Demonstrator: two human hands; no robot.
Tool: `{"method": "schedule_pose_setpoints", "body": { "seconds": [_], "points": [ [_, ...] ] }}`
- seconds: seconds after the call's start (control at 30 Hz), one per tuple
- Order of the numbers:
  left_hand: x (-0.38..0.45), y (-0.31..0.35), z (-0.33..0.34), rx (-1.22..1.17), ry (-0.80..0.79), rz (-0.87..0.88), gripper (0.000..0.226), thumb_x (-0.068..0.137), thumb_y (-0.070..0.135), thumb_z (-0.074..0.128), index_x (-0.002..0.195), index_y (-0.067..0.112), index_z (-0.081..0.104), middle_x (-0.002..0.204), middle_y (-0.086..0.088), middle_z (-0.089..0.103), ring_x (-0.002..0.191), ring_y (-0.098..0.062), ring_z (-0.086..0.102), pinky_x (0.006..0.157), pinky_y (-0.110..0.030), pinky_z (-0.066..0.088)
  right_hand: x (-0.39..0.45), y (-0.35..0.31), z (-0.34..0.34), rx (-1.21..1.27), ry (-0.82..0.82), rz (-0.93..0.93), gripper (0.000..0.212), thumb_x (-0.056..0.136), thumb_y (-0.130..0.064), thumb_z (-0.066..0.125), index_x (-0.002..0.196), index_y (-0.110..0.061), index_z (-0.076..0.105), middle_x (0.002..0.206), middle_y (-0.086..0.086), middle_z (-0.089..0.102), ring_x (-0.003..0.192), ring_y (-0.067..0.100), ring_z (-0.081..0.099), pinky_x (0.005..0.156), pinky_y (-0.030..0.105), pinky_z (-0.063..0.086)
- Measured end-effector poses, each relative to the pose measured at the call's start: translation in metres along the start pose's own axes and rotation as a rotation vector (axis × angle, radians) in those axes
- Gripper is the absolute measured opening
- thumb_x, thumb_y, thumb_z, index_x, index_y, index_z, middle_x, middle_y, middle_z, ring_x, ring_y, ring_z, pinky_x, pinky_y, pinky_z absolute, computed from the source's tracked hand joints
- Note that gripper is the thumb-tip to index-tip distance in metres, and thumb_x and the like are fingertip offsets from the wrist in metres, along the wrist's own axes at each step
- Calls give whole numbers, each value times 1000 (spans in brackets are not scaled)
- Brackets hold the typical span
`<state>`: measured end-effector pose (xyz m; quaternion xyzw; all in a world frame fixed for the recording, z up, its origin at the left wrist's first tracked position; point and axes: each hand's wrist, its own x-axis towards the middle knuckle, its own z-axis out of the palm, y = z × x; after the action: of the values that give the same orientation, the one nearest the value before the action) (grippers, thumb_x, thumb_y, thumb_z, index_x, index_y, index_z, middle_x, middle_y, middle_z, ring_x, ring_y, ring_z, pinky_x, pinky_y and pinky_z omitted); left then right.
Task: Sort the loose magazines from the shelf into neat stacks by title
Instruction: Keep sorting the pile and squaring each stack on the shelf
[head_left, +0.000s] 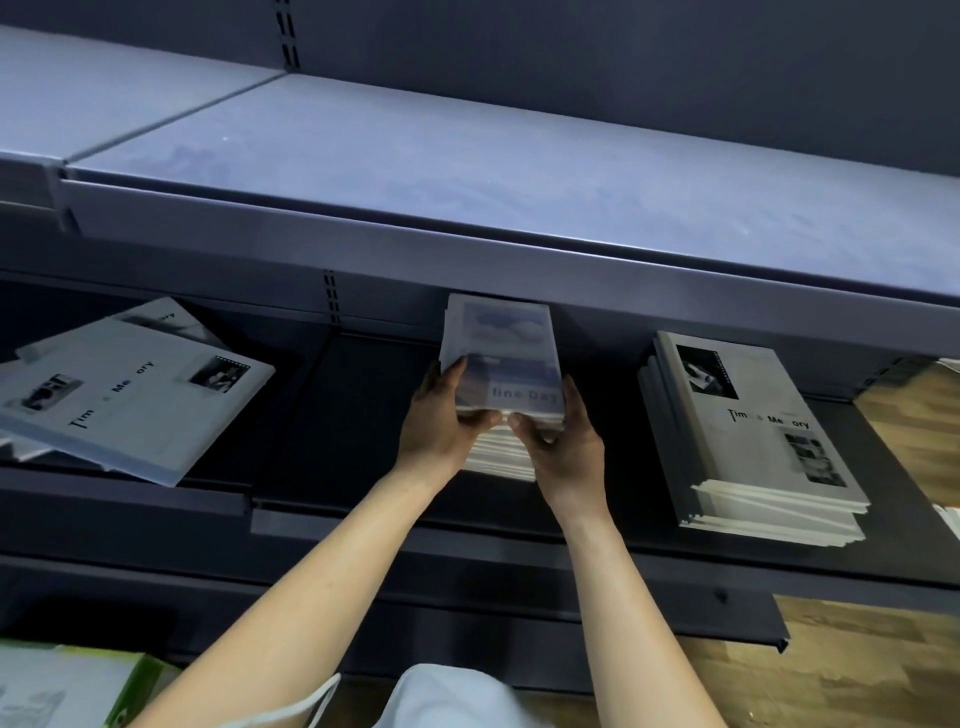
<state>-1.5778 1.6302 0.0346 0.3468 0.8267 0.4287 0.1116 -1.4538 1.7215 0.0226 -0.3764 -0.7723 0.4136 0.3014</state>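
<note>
A magazine with a pale blue sky cover reading "fine Day" lies on top of a stack of the same kind in the middle of the dark lower shelf. My left hand grips its near left corner. My right hand grips its near right edge. To the right stands a neat stack of grey "Time Memory" magazines. At the left, loose "Time Memory" magazines lie askew, overlapping each other.
A bare grey upper shelf overhangs the lower one, and its front lip hides the far ends of the stacks. Wooden floor shows at the right. A green and white printed item lies at the bottom left.
</note>
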Motion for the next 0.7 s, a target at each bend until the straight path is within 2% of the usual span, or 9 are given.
{"method": "schedule_pose_setpoints", "body": {
  "seconds": [0.13, 0.23, 0.3, 0.33, 0.4, 0.43, 0.47, 0.53, 0.7],
  "points": [
    [-1, -1, 2, 23, 22, 10, 79, 85, 43, 71, 151, 31, 29, 152, -3, 35, 135, -24, 40, 105, -44, 45, 1, 1, 2, -22, -12, 19, 86, 87, -39, 73, 156, -22, 25, 127, -4, 62, 88, -5, 63, 74, -1, 44],
    [-2, -1, 3, 37, 19, 14, 78, 86, 43, 69, 151, 33, 26, 150, -5, 35, 134, -24, 41, 104, -44, 47, 2, 2, 2, -36, -12, 28, 84, 87, -38, 72, 155, -23, 24, 125, -5, 61, 85, -6, 62, 71, 0, 45],
    [-3, -1, 3, 60, -1, 12, 80, 87, 47, 65, 152, 35, 21, 149, -7, 33, 133, -25, 41, 102, -45, 48, 1, 2, 2, -38, -18, 15, 86, 87, -41, 71, 156, -25, 23, 134, -3, 57, 98, 1, 64, 83, 9, 51],
    [-3, -1, 2, 82, -22, 6, 81, 88, 50, 63, 153, 35, 16, 149, -8, 31, 134, -26, 40, 101, -45, 48, 0, 2, 3, -50, -20, 2, 88, 86, -45, 70, 156, -25, 20, 142, 0, 50, 112, 8, 62, 93, 21, 53],
    [-7, 0, 0, 155, -67, -6, 86, 88, 57, 58, 155, 38, 6, 155, -10, 19, 140, -30, 30, 105, -48, 44, -3, 2, 2, -103, -30, -45, 96, 84, -51, 69, 158, -23, 14, 160, 4, 27, 143, 21, 35, 113, 41, 41],
    [-9, 0, -1, 203, -78, -6, 88, 87, 61, 55, 155, 40, 2, 159, -10, 10, 144, -33, 21, 109, -51, 39, -6, 2, 0, -128, -34, -57, 98, 84, -53, 69, 158, -24, 12, 164, 4, 15, 150, 22, 18, 118, 45, 32],
    [-12, 0, -3, 252, -77, 0, 90, 86, 64, 53, 154, 40, -1, 161, -9, 3, 147, -34, 13, 113, -53, 33, -8, 2, -1, -151, -36, -64, 99, 83, -54, 69, 158, -26, 11, 165, 3, 6, 152, 21, 6, 121, 46, 24],
    [-18, 1, -7, 326, -59, 16, 90, 86, 66, 52, 155, 39, 0, 163, -8, -4, 149, -33, 5, 117, -52, 26, -12, -1, -6, -205, -36, -74, 98, 83, -59, 67, 158, -33, 11, 166, 0, -3, 152, 21, -6, 121, 46, 15],
    [-37, 2, -11, 383, 21, 2, 84, 88, 63, 52, 155, 36, 10, 163, -7, 2, 150, -30, 6, 119, -48, 23, -26, -8, -12, -287, -52, -129, 89, 84, -61, 64, 156, -37, 17, 166, 3, -1, 152, 23, -7, 124, 47, 8]
  ]
}}
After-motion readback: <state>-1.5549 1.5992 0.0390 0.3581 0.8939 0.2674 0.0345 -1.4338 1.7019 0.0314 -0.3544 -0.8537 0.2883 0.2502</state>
